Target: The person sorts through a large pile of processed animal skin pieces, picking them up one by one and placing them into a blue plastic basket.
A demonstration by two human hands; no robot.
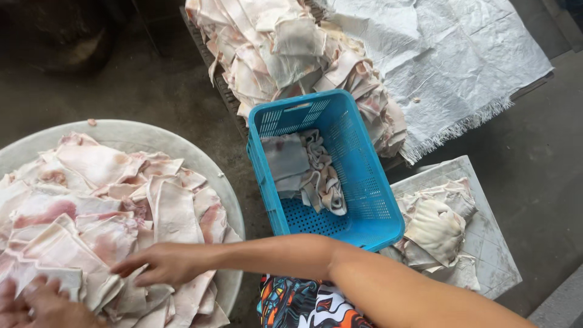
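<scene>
Our right hand (161,264) lies flat and open-fingered on limp, slippery-looking skins (109,225); we'd pinch an edge, left hand (42,304) likewise unclenched.

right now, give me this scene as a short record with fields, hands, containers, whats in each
right hand: reaches across the body, flat on pale skin pieces in the basin
left hand: at the bottom left corner, on the same heap, partly cut off
basin: round, pale, heaped with pinkish pieces
crate: blue perforated plastic, a few folded pieces inside
far pile: stacked pieces behind the crate
woven sheet: white, frayed edge, beside that pile
board: pale, right of the crate, a few pieces on it
</scene>
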